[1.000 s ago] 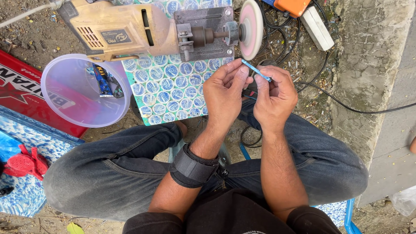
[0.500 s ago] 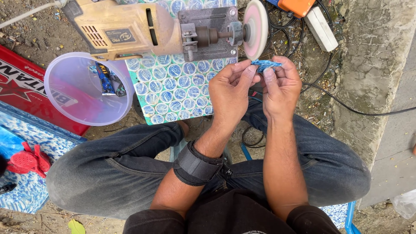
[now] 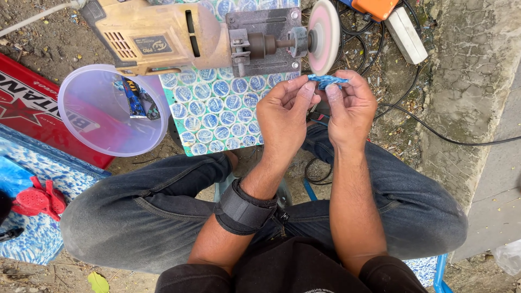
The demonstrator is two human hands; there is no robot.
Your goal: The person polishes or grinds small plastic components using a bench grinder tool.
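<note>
Everything can be placed off the tan motor (image 3: 163, 35), the one bolted down on the blue-and-white patterned board (image 3: 220, 116) with a pink grinding wheel (image 3: 324, 33) on its shaft. Way off to the left of the motor, a red sign (image 3: 32, 111) is seen lying on the dirt, with a small red plastic thing (image 3: 39, 201) on a blue cloth further down. Just below the motor's left end a clear plastic tub (image 3: 111, 111) is tipped on its side, something dark and printed sitting inside it. Below the wheel, the left hand (image 3: 285, 116) is raised, a black wrist strap (image 3: 244, 209) worn under it, fingertips bunched together toward a small blue piece (image 3: 327, 81). That piece is pinched between thumb and fingers of the right hand (image 3: 350, 108), held just under the wheel's rim, not clearly touching it. Right of the motor, black cables (image 3: 429, 130) are strung across the dirt beside a concrete curb (image 3: 472, 81).
</note>
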